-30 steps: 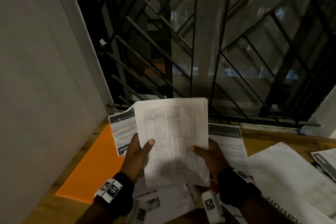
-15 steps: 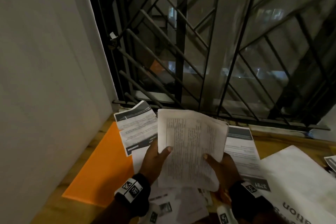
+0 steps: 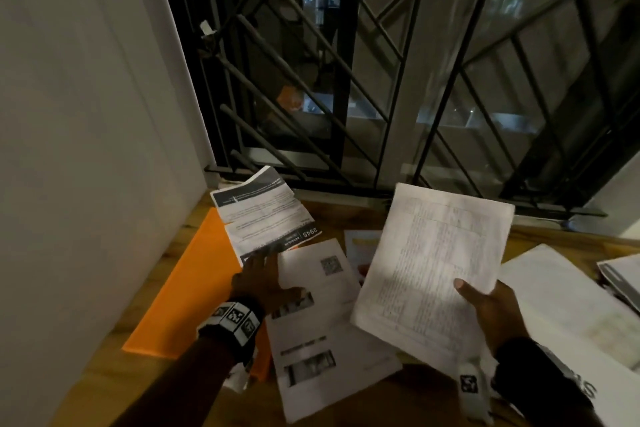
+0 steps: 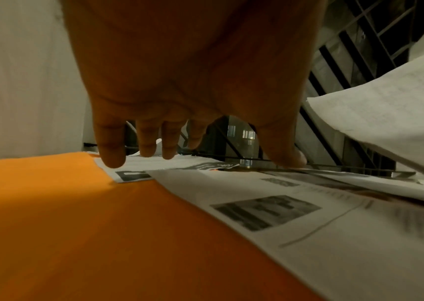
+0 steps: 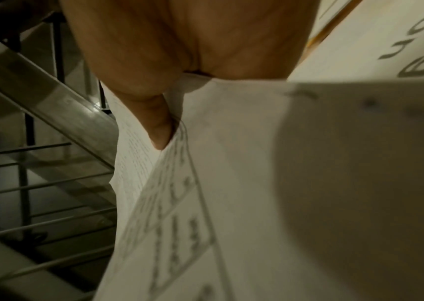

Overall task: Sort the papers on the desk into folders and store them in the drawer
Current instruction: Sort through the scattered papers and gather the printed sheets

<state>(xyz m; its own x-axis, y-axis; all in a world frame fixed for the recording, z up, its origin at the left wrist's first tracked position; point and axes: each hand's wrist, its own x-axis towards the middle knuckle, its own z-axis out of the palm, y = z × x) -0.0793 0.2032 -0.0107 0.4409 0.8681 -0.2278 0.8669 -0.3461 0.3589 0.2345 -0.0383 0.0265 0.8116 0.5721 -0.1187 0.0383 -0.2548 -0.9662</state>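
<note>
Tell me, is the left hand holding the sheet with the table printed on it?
No, the right hand alone holds that table sheet.

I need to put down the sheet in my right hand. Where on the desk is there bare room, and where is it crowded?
Bare wood shows on the desk along the window grille, between the banner leaflet and the held sheet. The orange folder is mostly uncovered, left of the left hand. The middle and right are crowded with overlapping papers.
</note>
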